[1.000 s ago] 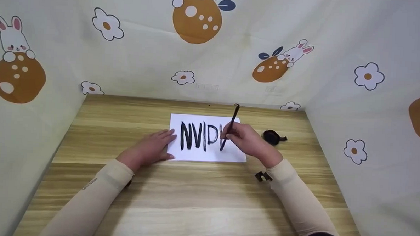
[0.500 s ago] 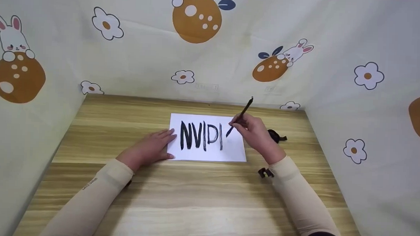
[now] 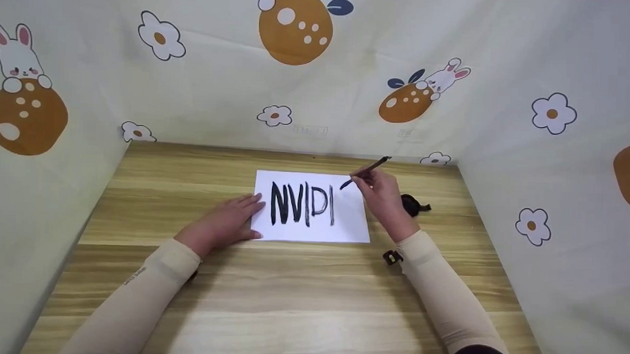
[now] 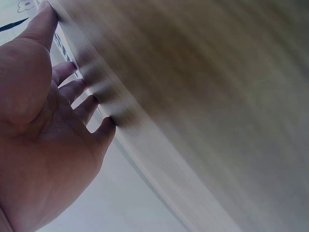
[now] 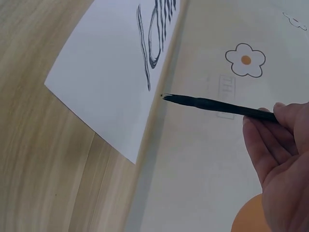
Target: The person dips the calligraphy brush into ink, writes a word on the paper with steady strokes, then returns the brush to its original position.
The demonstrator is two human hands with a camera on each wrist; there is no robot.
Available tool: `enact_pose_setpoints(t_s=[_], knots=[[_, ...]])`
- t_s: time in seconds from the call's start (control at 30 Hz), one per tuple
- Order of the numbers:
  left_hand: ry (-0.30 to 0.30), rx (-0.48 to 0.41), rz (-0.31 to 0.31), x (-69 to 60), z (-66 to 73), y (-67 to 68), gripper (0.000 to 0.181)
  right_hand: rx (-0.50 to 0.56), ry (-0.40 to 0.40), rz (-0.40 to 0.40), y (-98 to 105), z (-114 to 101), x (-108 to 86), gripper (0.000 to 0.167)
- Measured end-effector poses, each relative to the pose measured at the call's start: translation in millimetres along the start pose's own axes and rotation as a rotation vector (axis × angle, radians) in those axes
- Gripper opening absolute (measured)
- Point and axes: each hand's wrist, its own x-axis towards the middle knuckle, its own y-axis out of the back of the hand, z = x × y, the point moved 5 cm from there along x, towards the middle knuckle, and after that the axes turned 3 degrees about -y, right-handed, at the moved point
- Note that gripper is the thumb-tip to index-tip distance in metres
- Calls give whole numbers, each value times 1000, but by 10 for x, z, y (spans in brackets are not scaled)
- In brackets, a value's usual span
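Observation:
A white sheet of paper (image 3: 291, 233) lies on the table with thick black strokes reading roughly "NVIDI". My left hand (image 3: 222, 221) rests at the paper's left edge, its fingertips and thumb touching it; the left wrist view has the same hand (image 4: 53, 130) with its fingers spread along the edge. Over the upper right of the sheet, my right hand (image 3: 382, 197) pinches a dark slim writing brush (image 3: 371, 168). The brush leans, its tip pointing down-left, right of the last stroke. Up close, the brush (image 5: 207, 104) has a dark tip that appears raised off the paper.
A round black object (image 3: 411, 204) with a short tab stands right of the paper, partly hidden behind the right hand. Around the wooden table (image 3: 288, 303) hang pale curtains (image 3: 207, 87) printed with rabbits and flowers. A small black device (image 3: 393, 257) sits at the right wrist.
The right hand has lifted the brush away from the last vertical stroke and moved it right and up, tilting it lower. The left hand and paper stay put.

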Motion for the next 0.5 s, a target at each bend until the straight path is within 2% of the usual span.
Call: enact_pose_setpoints(t_s=[0.5], knots=[[7, -9, -11, 7, 30, 15, 84, -55, 117, 15, -80, 62, 14, 7]])
